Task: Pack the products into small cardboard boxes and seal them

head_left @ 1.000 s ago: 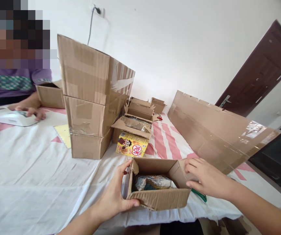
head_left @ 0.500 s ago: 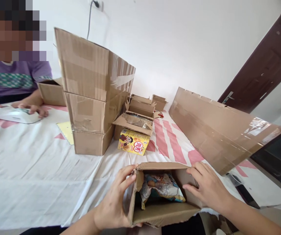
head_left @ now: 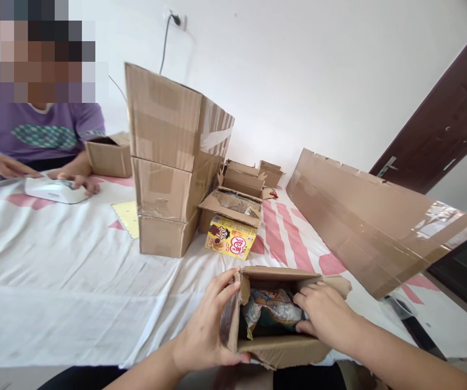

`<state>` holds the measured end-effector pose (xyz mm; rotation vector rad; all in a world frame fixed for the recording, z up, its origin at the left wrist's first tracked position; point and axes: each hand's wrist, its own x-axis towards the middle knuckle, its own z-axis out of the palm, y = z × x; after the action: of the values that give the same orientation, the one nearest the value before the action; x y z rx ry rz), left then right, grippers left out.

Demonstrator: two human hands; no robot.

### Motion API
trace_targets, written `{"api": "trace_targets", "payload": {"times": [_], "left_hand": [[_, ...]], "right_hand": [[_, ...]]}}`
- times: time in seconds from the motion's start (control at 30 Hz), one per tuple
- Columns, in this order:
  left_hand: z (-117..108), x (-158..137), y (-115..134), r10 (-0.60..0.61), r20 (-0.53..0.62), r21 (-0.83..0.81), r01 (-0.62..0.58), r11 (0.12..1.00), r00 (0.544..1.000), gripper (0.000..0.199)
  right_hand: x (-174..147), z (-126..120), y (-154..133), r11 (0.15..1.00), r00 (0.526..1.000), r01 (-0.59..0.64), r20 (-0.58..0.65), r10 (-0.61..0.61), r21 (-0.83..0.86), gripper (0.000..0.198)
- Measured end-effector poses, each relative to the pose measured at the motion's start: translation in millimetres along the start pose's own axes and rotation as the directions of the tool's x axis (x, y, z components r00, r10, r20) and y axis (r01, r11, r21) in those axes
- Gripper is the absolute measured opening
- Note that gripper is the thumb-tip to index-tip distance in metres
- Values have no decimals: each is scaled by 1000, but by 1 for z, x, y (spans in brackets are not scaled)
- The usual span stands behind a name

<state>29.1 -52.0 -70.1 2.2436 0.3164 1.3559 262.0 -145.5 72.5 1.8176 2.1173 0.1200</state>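
An open cardboard box (head_left: 294,352) is tilted toward me at the near table edge, its opening facing me. Inside lies a crinkled snack bag (head_left: 272,311) with coloured printing. My left hand (head_left: 209,325) is closed on the box's left wall, fingers on the upper edge and thumb below. My right hand (head_left: 331,317) reaches into the opening from the right. Its fingers and thumb close around the right end of the bag, which they partly hide.
Beyond stand a yellow printed carton (head_left: 231,238), open cardboard boxes (head_left: 241,184) and a tall cardboard stack (head_left: 164,162). A long cardboard panel (head_left: 363,216) leans at right, near a dark phone-like object (head_left: 420,336). Across the table, a person's hand (head_left: 81,181) touches a white device (head_left: 57,190).
My right hand has moved left from the box's right edge into the opening and taken hold of the snack bag. My left hand still holds the box. The view has shifted slightly.
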Motion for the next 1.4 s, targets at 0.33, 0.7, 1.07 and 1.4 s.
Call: {"api": "trace_targets", "payload": {"times": [0.33, 0.7, 1.07, 1.4], "left_hand": [[-1, 3, -1, -77, 10, 30, 77, 997, 997, 102], [-8, 2, 1, -113, -70, 59, 117, 991, 991, 105], [-55, 19, -53, -339, -346, 82, 388, 918, 875, 72], [-27, 19, -22, 126, -561, 611, 306, 730, 818, 59]], "right_hand": [[6, 16, 18, 991, 988, 77, -141, -61, 109, 22], [-13, -13, 40, 769, 826, 201, -527, 200, 607, 26], [-28, -9, 76, 91, 682, 411, -372, 629, 907, 33], [-26, 21, 76, -81, 718, 373, -232, 657, 924, 44]]}}
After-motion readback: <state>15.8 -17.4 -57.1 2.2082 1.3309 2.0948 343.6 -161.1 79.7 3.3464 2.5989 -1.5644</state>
